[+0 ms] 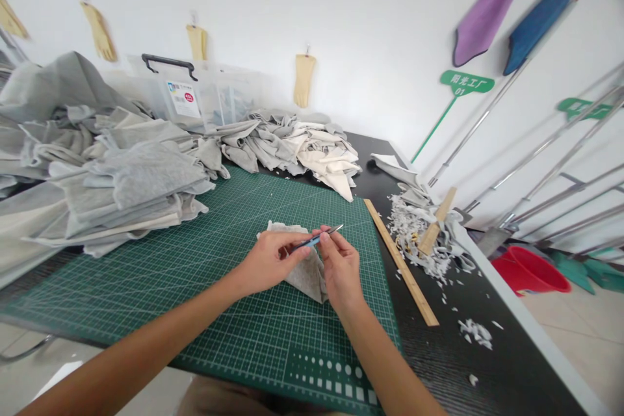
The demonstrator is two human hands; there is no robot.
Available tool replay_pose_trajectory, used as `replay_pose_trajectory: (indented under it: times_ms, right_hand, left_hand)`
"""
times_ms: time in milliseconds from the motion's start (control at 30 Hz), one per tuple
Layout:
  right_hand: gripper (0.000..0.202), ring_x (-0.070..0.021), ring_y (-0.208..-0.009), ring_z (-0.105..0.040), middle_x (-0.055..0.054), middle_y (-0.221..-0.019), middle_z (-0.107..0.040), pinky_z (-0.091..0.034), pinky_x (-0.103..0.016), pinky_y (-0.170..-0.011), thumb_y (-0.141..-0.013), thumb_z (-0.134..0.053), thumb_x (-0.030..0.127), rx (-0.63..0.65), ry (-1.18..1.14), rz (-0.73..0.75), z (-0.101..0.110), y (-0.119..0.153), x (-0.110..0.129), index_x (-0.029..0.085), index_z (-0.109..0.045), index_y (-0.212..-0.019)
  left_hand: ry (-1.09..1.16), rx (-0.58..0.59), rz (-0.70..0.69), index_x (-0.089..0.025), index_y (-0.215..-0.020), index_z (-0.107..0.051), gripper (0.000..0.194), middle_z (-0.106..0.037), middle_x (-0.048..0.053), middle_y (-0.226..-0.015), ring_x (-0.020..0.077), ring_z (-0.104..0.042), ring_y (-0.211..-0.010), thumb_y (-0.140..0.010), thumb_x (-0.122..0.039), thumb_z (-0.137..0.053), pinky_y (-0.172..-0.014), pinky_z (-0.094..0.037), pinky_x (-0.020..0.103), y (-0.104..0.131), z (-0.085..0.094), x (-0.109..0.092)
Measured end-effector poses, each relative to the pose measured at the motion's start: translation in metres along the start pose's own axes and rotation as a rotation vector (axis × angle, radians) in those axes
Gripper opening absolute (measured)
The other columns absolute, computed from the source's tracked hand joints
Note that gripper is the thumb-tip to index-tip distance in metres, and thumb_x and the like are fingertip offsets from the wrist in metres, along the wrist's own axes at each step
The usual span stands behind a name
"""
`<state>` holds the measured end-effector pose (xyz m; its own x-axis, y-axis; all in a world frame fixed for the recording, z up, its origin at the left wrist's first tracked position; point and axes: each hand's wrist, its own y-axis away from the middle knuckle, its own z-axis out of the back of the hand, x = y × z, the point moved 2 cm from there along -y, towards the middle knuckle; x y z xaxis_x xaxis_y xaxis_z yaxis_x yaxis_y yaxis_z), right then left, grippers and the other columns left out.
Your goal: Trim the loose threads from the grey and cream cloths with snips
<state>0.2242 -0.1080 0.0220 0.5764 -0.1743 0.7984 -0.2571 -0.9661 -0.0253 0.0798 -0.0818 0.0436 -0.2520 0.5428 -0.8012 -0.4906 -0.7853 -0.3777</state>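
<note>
A slim blue tool with a pointed metal tip (312,242) is held just above the cutting mat, its tip angled up to the right. Its exact kind is hard to make out. My left hand (267,261) has its fingers closed around the blue part. With thumb and fingertips, my right hand (342,268) pinches the same tool closer to the tip. Beneath both hands lies a piece of grey cloth (305,278), partly covered by them, on the green gridded cutting mat (234,325).
Piles of grey cloth (141,175) and paler cloth (326,149) line the back. A wooden ruler (402,263) lies along the mat's right edge. Beyond it are white scraps (424,247) and another wooden strip (437,221). A clear lidded box (205,94) stands behind.
</note>
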Motion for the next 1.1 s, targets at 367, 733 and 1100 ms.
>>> replay_pose_trajectory:
  times_ms: [367, 733, 1100]
  right_hand:
    - [0.022, -0.0153, -0.089, -0.067, -0.004, -0.092, -0.074, -0.051, -0.027, -0.085, -0.072, -0.075, 0.025, -0.052, -0.034, -0.046, -0.003, 0.026, 0.0, 0.017, -0.072, -0.093]
    - [0.02, -0.0146, -0.083, -0.066, -0.004, -0.087, -0.074, -0.051, -0.027, -0.082, -0.069, -0.078, 0.024, -0.001, -0.033, -0.013, -0.025, 0.011, -0.003, 0.016, -0.072, -0.088]
    - [0.022, -0.0154, -0.085, -0.066, -0.005, -0.09, -0.074, -0.051, -0.027, -0.081, -0.07, -0.077, 0.026, -0.073, -0.029, -0.052, -0.005, 0.043, -0.005, 0.017, -0.073, -0.089]
  left_hand:
    - [0.005, 0.037, 0.045, -0.028, -0.118, -0.065, 0.031, -0.073, -0.001, -0.094, 0.0111, -0.056, -0.061, -0.088, -0.027, -0.056, -0.056, -0.044, 0.021, 0.014, 0.0, -0.017]
    - [0.221, -0.005, 0.147, -0.018, -0.116, -0.067, 0.034, -0.071, 0.004, -0.082, 0.011, -0.055, -0.056, -0.087, -0.03, -0.057, -0.052, -0.046, 0.021, 0.013, 0.015, -0.004]
    - [0.176, 0.05, 0.146, -0.025, -0.12, -0.065, 0.034, -0.073, 0.003, -0.096, 0.0115, -0.057, -0.058, -0.087, -0.029, -0.055, -0.055, -0.048, 0.022, 0.034, -0.003, -0.016]
